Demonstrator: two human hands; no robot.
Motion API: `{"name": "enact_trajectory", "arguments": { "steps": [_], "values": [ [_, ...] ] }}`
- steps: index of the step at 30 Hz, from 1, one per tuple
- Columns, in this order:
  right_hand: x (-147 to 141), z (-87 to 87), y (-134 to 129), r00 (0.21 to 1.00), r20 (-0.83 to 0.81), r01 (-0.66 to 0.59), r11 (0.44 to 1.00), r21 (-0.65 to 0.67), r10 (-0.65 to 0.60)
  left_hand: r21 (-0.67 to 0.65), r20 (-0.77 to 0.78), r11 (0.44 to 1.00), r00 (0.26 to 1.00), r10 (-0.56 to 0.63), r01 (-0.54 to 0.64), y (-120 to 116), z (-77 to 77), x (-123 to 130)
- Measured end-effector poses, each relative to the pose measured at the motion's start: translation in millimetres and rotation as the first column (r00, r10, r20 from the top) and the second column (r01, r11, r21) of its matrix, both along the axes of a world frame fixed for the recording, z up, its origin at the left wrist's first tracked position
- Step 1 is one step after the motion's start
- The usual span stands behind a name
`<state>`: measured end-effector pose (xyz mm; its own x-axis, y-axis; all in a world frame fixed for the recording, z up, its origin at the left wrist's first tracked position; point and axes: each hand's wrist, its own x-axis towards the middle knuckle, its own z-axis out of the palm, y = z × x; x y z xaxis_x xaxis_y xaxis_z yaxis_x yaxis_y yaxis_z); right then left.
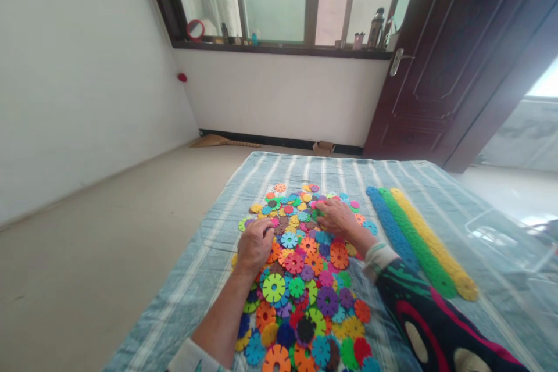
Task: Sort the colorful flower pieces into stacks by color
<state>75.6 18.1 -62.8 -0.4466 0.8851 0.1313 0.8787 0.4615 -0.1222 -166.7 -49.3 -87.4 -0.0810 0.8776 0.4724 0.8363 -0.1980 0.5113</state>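
Note:
A spread of colourful notched plastic discs (294, 263), in several sizes, covers the middle of the striped cloth (209, 256). My left hand (256, 247) is closed at the left side of the spread. A small dark edge shows by its thumb, but what the fingers hold is mostly hidden. Farther forward, my right hand (337, 218) reaches in among the smaller discs, its bent fingers together beside a pink disc (314, 205). Whatever lies under those fingertips cannot be made out.
Right of the discs lie three long rows of joined discs: blue (390, 226), green (416, 244) and yellow (433, 244). A clear plastic box (510, 238) sits at the right. Beyond the cloth are a broom (218, 140), a small cardboard box (323, 147) and a dark red door (431, 52).

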Motion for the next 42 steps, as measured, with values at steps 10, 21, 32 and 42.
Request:
{"name": "enact_trajectory", "arguments": {
  "steps": [10, 21, 32, 42],
  "values": [
    [-13.9, 7.2, -24.3, 0.975, -0.105, -0.193, 0.981, 0.016, 0.193, -0.001, -0.007, 1.000, 1.000, -0.001, 0.001, 0.9, -0.7, -0.4],
    [12.2, -1.3, -23.2, 0.968, -0.066, -0.240, 0.970, 0.042, 0.243, 0.004, 0.007, 1.000, 1.000, 0.002, -0.002, 0.5, 0.3, -0.3],
    [17.3, 3.8, -18.1, 0.958, -0.153, -0.236, 0.970, 0.059, 0.242, 0.008, 0.047, 1.000, 0.999, -0.009, 0.009, 1.1, -0.3, -0.9],
    [-33.2, 1.5, -13.2, 0.947, -0.067, -0.314, 0.949, 0.017, 0.314, -0.018, 0.093, 1.000, 0.996, -0.016, 0.018, 0.3, 3.7, 1.9]
  ]
}}
